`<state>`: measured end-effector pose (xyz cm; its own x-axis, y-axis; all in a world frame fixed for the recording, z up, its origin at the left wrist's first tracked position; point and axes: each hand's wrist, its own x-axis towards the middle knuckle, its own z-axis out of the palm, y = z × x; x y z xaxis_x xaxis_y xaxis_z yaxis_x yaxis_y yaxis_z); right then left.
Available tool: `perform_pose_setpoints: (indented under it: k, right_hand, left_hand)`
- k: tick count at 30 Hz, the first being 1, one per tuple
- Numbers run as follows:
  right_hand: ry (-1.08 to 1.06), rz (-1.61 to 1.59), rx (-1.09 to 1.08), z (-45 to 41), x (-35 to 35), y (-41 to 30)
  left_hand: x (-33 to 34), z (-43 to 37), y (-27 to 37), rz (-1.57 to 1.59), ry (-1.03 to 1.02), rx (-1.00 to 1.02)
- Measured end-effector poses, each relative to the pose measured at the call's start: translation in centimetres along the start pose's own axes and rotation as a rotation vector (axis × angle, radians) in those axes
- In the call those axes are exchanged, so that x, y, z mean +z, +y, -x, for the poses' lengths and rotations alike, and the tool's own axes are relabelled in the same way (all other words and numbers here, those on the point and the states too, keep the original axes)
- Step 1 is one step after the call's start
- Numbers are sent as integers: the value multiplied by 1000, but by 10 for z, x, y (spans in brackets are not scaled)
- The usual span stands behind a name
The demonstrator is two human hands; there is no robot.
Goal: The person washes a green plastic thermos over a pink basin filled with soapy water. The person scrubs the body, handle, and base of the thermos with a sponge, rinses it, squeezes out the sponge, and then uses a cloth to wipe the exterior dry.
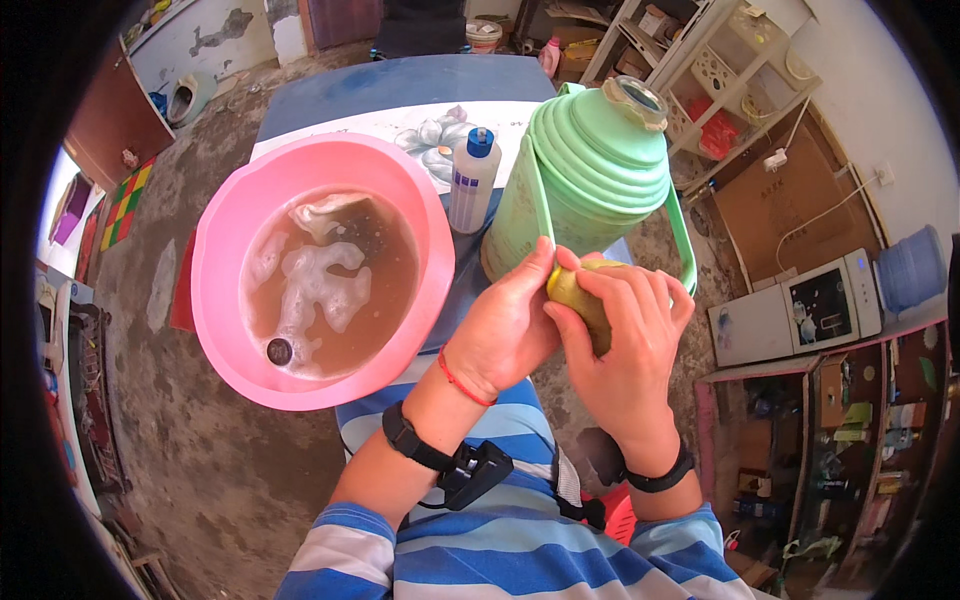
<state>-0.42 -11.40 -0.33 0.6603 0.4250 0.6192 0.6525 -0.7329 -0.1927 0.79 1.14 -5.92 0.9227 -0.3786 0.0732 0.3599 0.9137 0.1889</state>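
Observation:
A large light-green thermos flask (pixel 600 180) stands on the table, tilted in this view, its mouth uncovered. My left hand (pixel 506 330) pinches the lower part of its green carrying handle (pixel 541 199) between thumb and fingers. A yellow-and-green sponge (pixel 589 304) is in my right hand (pixel 630 337), pressed at the handle beside my left fingertips. Left of the flask is a pink plastic basin (pixel 217 277) of brownish, foamy water. A pale cloth-like thing (pixel 330 214) lies partly under the water, and a small dark round piece (pixel 280 351) is near the basin's front wall.
A white bottle with a blue cap (pixel 472 184) stands between basin and flask on the blue table (pixel 412 79). A dark chair (pixel 420 28) is beyond it. To the right are a water dispenser (pixel 795 307) and a glass-fronted cabinet (pixel 810 450).

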Motion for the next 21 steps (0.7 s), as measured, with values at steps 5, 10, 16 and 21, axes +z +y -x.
perform_pose_setpoints:
  k: [5, 10, 16, 21]
  right_hand:
    - [-120, 8, -112, 7, -9, 27]
    - [-216, -18, -209, 14, -34, 61]
    - [-151, -22, -209, 5, -21, 48]
    - [-37, -40, -159, -13, 3, 17]
  left_hand:
    - [-5, -3, -4, 3, 86, 10]
    - [-6, -1, -4, -39, 14, -8]
    - [1, -2, -1, -95, 23, 40]
    - [2, 0, 2, 4, 30, 41]
